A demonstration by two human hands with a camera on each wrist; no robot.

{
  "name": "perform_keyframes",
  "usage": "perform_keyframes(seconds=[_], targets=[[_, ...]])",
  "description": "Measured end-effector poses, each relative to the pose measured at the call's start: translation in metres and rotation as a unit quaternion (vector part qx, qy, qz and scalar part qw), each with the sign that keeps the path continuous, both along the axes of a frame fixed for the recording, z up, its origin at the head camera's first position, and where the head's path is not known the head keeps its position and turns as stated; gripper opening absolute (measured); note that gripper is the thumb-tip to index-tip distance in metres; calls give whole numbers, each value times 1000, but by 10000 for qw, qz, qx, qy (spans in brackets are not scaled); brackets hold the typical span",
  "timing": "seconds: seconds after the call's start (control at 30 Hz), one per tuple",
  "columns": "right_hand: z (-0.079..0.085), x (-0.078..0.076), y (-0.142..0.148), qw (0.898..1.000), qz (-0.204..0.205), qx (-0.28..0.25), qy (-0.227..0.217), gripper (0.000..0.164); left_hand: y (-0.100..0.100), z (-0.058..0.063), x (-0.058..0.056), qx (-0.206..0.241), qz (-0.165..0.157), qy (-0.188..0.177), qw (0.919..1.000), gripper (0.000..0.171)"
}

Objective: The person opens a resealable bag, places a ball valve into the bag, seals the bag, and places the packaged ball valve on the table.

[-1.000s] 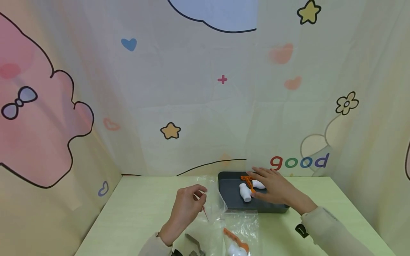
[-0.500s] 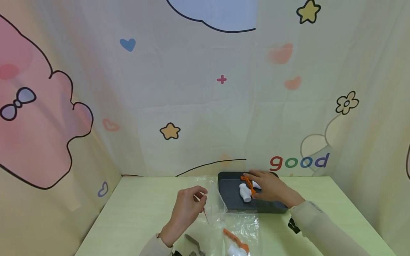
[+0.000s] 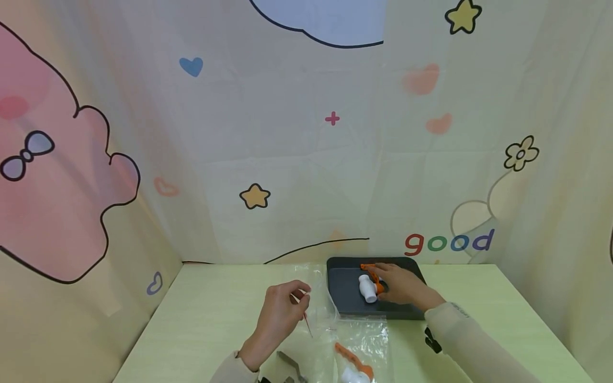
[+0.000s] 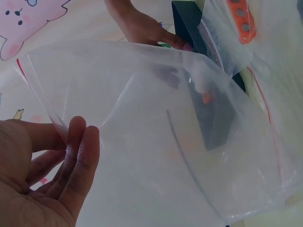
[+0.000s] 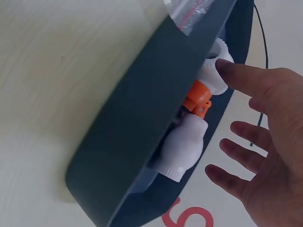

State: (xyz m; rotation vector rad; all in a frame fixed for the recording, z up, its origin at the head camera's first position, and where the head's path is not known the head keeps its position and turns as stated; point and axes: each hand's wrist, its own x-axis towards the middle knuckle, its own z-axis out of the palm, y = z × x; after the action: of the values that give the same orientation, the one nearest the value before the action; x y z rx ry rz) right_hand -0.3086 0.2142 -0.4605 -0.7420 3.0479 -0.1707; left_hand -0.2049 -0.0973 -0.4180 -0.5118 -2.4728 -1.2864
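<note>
My left hand (image 3: 282, 316) pinches a clear zip bag (image 4: 137, 161) by its red-striped top edge; the bag droops beside the dark tray in the left wrist view. My right hand (image 3: 407, 284) is over the right part of the dark tray (image 3: 342, 300), fingers spread. Inside the tray lie two white plastic ball valves with orange handles. The nearer valve (image 5: 182, 146) shows its ribbed end; the thumb tip overlaps the farther valve (image 5: 215, 71) in the right wrist view. From the head view, my right hand hides most of that farther one.
In front of the tray lies another clear bag (image 3: 375, 335) with a white, orange-handled valve (image 3: 356, 374) inside. A grey bent piece (image 3: 290, 363) is at the bottom edge. A printed curtain (image 3: 297, 149) rises behind the table (image 3: 206, 314).
My right hand has come down and left onto the tray's right side, its fingers drawing closer to the valves. My left hand keeps its pinch on the bag, nearly still.
</note>
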Motion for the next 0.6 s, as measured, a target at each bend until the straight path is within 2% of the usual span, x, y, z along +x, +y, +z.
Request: perform_keyframes(seconds=[0.17,0.37,0.6], targets=[[-12,-6,-1,9999,-63,107,-18,67,0,-1,0,-36,16,50,10000,12],[-19,-8,-7,9989,-324,134,-311,63,-1,-2,0,-26,-16,-6,10000,12],[-23,-10,-10,9991,-342,159,-167,62,-1,-3,0,-43,-4,4,10000,11]])
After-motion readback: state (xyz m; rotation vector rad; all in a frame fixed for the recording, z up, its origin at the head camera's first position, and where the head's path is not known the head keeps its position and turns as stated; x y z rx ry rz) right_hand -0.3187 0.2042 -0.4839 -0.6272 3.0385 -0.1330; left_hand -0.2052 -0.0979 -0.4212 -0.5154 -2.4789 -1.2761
